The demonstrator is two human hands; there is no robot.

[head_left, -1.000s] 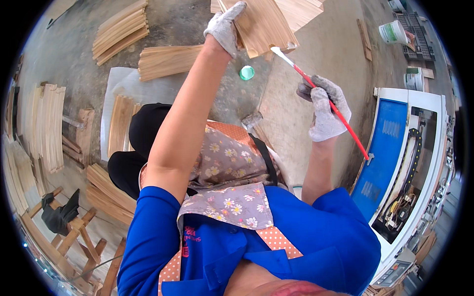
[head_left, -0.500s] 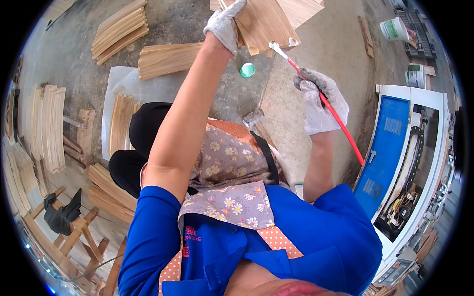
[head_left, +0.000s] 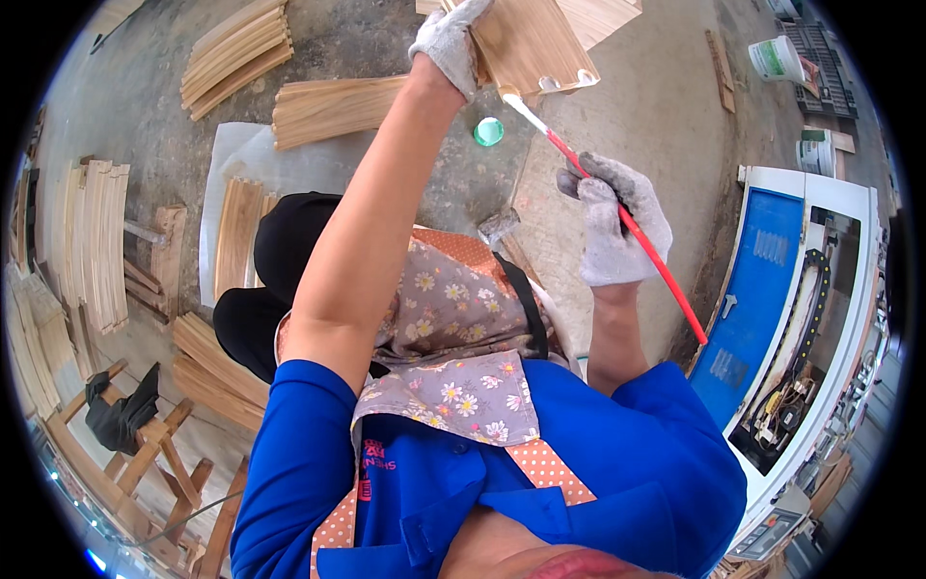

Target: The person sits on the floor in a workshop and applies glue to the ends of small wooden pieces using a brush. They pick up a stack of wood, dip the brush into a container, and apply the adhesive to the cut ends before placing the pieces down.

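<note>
My left hand point(head_left: 449, 41), in a pale work glove, grips the side of a wooden board point(head_left: 531, 43) at the top of the view. White glue point(head_left: 585, 76) sits in notches along the board's near edge. In my gloved right hand point(head_left: 622, 214) is a long red-handled brush point(head_left: 648, 246), held like a pen. Its white-coated tip touches the left corner of that edge. A small green-and-white cup point(head_left: 488, 132) stands on the floor below the board. A hammer point(head_left: 499, 228) lies nearer, its handle partly hidden by my apron.
Stacks of wooden boards point(head_left: 236, 58) lie on the floor to the left, one on a white sheet point(head_left: 227, 154). A wooden sawhorse point(head_left: 159, 439) stands lower left. At the right are a blue-and-white machine cabinet point(head_left: 762, 280) and white buckets point(head_left: 776, 59).
The brush tip has moved left along the board's edge, from near the middle to the left corner. White glue now shows in the middle notch too. The board has shifted slightly right.
</note>
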